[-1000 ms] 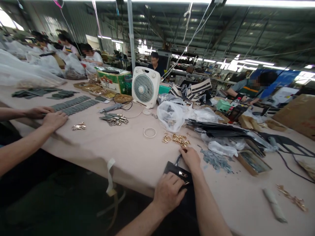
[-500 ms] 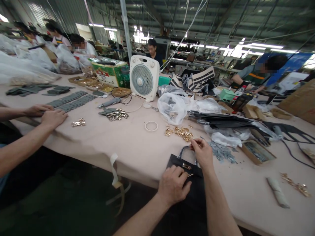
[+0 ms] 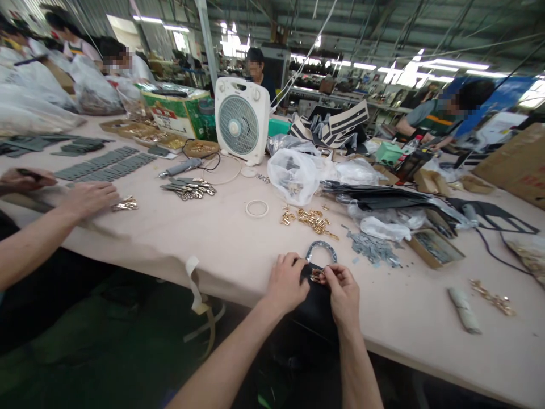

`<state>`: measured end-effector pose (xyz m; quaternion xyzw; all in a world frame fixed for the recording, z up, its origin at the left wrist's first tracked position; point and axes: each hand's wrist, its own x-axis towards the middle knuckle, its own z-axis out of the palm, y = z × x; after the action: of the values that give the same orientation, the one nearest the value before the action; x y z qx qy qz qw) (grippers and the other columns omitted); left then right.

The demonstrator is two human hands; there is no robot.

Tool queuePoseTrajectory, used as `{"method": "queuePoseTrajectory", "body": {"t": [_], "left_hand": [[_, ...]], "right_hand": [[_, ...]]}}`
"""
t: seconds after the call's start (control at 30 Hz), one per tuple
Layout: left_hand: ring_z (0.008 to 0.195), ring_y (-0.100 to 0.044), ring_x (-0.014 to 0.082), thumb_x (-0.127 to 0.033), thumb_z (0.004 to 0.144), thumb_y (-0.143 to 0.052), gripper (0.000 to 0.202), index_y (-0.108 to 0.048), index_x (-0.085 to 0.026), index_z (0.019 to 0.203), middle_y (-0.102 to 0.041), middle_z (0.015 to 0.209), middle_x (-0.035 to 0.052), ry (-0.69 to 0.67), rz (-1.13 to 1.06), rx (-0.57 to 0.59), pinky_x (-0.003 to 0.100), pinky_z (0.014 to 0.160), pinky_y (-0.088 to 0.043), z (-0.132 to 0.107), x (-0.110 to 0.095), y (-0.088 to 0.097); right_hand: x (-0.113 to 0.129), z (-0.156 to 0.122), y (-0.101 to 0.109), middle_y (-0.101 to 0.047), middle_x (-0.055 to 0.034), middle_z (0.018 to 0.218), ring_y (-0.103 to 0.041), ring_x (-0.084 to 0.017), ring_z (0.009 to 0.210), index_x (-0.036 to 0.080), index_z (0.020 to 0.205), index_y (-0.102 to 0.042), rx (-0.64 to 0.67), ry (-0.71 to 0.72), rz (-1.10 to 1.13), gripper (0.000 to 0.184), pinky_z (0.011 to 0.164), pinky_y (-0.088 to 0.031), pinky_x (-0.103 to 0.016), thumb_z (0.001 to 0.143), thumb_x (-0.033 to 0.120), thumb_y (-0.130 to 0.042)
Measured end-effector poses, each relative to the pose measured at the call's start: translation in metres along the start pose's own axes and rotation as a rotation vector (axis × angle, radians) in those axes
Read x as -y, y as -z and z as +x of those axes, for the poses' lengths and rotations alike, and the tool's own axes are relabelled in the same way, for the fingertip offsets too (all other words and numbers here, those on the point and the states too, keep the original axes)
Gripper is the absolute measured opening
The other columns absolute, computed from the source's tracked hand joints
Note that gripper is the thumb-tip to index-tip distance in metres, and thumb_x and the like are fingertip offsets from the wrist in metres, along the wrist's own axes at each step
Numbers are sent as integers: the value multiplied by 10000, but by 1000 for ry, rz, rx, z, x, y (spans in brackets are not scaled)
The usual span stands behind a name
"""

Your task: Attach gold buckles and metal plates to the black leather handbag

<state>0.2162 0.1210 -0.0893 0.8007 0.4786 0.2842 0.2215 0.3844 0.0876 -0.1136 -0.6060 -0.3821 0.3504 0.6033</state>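
Note:
A small black handbag (image 3: 314, 311) lies at the table's near edge, its upright handle (image 3: 322, 245) wrapped in clear film. My left hand (image 3: 286, 286) is closed on the bag's upper left side, fingers curled over its top. At the bag's front, the thumb and fingertips of my right hand (image 3: 344, 291) pinch a small gold metal fitting, mostly hidden by the fingers. It touches or nearly touches the gold clasp plate (image 3: 315, 276) on the bag. Beyond the handle lies a loose pile of gold metal fittings (image 3: 313, 220).
A co-worker's hands (image 3: 87, 199) are at the left, by rows of grey strips (image 3: 102, 165). A white fan (image 3: 242, 119) stands at the back. Grey scraps (image 3: 372, 247), a small cardboard box (image 3: 438, 250) and a rolled cloth (image 3: 464, 311) lie to the right.
My right hand has come from beside the gold pile down to the bag's front clasp. My left hand has shifted up to the bag's top left. The view has moved slightly.

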Motion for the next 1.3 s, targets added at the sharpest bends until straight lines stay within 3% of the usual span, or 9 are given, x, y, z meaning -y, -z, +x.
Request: {"method": "queuePoseTrajectory", "body": {"t": [0.17,0.33,0.53,0.7,0.8,0.97,1.1,1.3], "left_hand": [[1147,-535,317,-277,833,-771,276,-657,-213,1076,-591,1194,109,54,103,88,466,964,-506,17,2,6],[1026,-603,266,-286,961,-671,109,-635,-184,974,-633,1086,109,124,2,6,424,960,-501,22,7,10],[831,-701,234,-399,959,-648,217,-716,-199,1014,-746,837,49,389,-563,-108,356,832,-531,18,14,12],[864,-733,261,-588,842,-753,439,-781,-160,937,-787,838,71,504,-1161,-165,381,859,-576,12,13,-4],[918,-744,268,-590,809,-792,494,-797,-138,1006,-802,921,97,500,-1316,-195,412,928,-578,8,13,-13],[993,-740,266,-564,852,-766,455,-807,-151,1041,-808,1004,99,488,-1231,-300,413,974,-566,4,18,-24],[1074,-729,281,-529,900,-729,429,-803,-154,1095,-805,1099,112,450,-1141,-331,425,1013,-557,3,22,-30],[1097,-731,270,-488,969,-669,378,-799,-176,1137,-802,1141,105,365,-1069,-343,428,1051,-545,-1,23,-33]], "right_hand": [[0,2,-1,-737,-12,817,-694,-188,739,221,1028,-663,-16,1,-14,395,734,-590,-321,857,552,-794],[2,2,-1,-735,-13,797,-695,-192,729,214,1024,-679,-19,-3,-25,401,739,-590,-332,852,556,-797],[7,-2,-3,-755,-39,806,-698,-189,727,188,1033,-709,19,3,-22,429,720,-583,-323,830,546,-828],[9,-7,-1,-759,-58,815,-702,-195,724,179,1028,-732,39,45,5,415,649,-582,-311,835,534,-828],[11,-10,-3,-755,-60,814,-700,-192,725,177,1019,-744,49,65,4,394,628,-590,-301,836,514,-832],[15,-21,-19,-759,-53,834,-709,-184,725,186,1019,-758,83,55,-19,360,653,-610,-296,846,494,-827],[15,-29,-31,-768,-59,859,-730,-192,752,189,1012,-760,10,24,-35,374,700,-632,-309,832,509,-828],[14,-30,-33,-768,-53,892,-727,-186,790,200,1119,-772,14,74,-102,389,738,-614,-303,867,496,-791]]}}
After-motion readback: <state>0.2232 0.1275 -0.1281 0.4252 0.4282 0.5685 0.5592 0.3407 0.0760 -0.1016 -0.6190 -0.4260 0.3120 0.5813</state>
